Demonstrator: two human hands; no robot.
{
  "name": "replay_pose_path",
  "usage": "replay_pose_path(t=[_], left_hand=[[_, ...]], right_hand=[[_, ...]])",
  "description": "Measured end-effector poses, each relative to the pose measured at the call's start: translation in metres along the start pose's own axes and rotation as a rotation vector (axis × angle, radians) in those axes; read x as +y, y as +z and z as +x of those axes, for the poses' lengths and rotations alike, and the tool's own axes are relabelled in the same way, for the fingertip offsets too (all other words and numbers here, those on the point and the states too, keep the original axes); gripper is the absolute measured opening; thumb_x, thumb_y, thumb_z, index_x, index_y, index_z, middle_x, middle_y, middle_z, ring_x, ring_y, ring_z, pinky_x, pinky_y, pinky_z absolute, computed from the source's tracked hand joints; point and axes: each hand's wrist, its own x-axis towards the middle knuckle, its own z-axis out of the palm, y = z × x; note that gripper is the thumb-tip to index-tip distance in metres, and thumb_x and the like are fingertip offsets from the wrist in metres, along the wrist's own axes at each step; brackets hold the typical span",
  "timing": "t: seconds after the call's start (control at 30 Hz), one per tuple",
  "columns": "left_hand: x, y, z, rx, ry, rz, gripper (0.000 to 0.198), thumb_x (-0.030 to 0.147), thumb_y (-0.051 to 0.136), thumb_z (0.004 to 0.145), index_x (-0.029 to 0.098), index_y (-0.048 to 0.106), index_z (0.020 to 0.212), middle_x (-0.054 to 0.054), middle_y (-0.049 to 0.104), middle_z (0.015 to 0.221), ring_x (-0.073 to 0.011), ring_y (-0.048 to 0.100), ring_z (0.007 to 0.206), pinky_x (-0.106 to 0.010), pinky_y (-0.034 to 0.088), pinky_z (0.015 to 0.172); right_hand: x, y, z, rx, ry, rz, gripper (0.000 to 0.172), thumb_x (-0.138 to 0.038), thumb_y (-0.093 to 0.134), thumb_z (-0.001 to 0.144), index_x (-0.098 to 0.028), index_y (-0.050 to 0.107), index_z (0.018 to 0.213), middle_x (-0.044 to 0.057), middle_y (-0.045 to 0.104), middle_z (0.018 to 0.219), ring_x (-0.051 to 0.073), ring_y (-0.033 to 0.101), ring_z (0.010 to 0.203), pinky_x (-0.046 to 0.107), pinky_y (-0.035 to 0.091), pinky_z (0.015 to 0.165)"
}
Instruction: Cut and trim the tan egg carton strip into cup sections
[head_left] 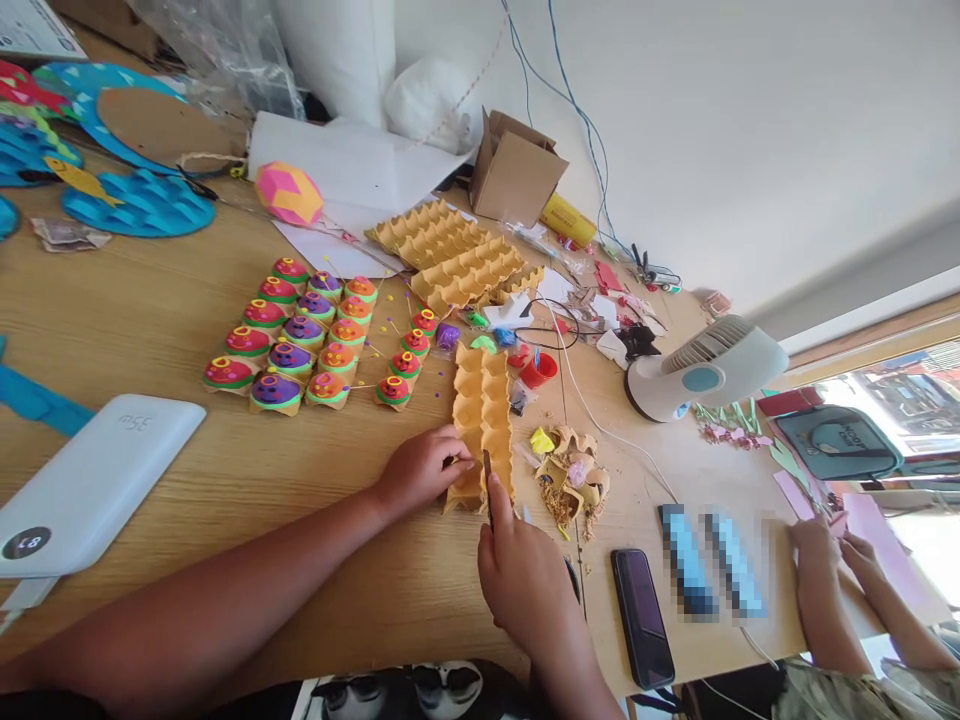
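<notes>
A tan egg carton strip (pixel 469 400), two rows of cups wide, lies on the table before me. My left hand (pixel 425 466) is closed on its left edge near the front, fingertips over the cups. In my right hand (pixel 521 565) is a slim dark knife (pixel 489 482); its blade touches the carton's middle ridge, and most of the handle is hidden by my fingers. Left of the carton stand painted carton cups: a short red-topped row (pixel 405 365) and longer rows with red, purple (pixel 289 355) and orange (pixel 339 355) tops.
More egg trays (pixel 442 245) lie behind. Carton scraps (pixel 574 475), a red cup (pixel 538 370) and a phone (pixel 643 618) are on the right, with a white fan (pixel 705 370) beyond. A power bank (pixel 105 480) lies left. A co-worker's hands (pixel 832 545) hold pink paper at far right.
</notes>
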Motion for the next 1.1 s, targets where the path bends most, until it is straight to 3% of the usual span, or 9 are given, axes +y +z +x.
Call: replay_pose_path(t=[0.17,0.5,0.67,0.93,1.1], left_hand=[[0.0,0.0,0.0,0.009,0.016,-0.014,0.018,0.033,0.064,0.092,0.02,0.069,0.081,0.0,0.062,0.086,-0.0138,0.059,0.077,-0.025,0.04,0.066],[0.001,-0.001,0.0,0.003,0.005,-0.01,0.015,0.03,0.065,0.092,0.02,0.069,0.081,0.0,0.063,0.086,-0.0141,0.06,0.078,-0.025,0.04,0.068],[0.002,-0.001,-0.001,0.009,-0.014,-0.016,0.012,0.028,0.067,0.09,0.02,0.07,0.083,0.0,0.064,0.089,-0.0143,0.061,0.081,-0.024,0.041,0.07],[-0.002,0.0,0.0,-0.003,0.017,-0.029,0.015,0.031,0.066,0.092,0.02,0.069,0.082,0.0,0.063,0.088,-0.0141,0.06,0.079,-0.024,0.04,0.07],[0.002,-0.001,-0.001,0.013,-0.002,-0.022,0.014,0.03,0.067,0.091,0.02,0.069,0.081,0.0,0.064,0.088,-0.0138,0.06,0.079,-0.024,0.04,0.069]], right_hand=[[-0.001,0.0,0.003,0.032,0.016,0.015,0.063,-0.023,0.032,0.104,-0.008,0.013,0.161,0.012,0.077,0.095,0.022,0.074,0.081,0.028,0.048,0.065],[0.0,-0.002,-0.001,0.026,0.004,0.034,0.063,-0.023,0.032,0.103,-0.009,0.013,0.162,0.011,0.078,0.094,0.022,0.074,0.079,0.028,0.047,0.064],[0.004,-0.004,-0.008,-0.006,-0.003,0.021,0.059,-0.024,0.032,0.103,-0.012,0.023,0.16,0.01,0.078,0.093,0.022,0.074,0.077,0.028,0.046,0.061],[-0.001,0.0,0.008,0.064,0.008,0.023,0.064,-0.023,0.034,0.103,-0.008,0.014,0.162,0.011,0.078,0.091,0.024,0.074,0.077,0.029,0.045,0.061],[0.006,-0.002,-0.003,0.032,-0.019,0.026,0.061,-0.024,0.033,0.103,-0.013,0.019,0.162,0.009,0.078,0.089,0.024,0.074,0.076,0.028,0.043,0.06]])
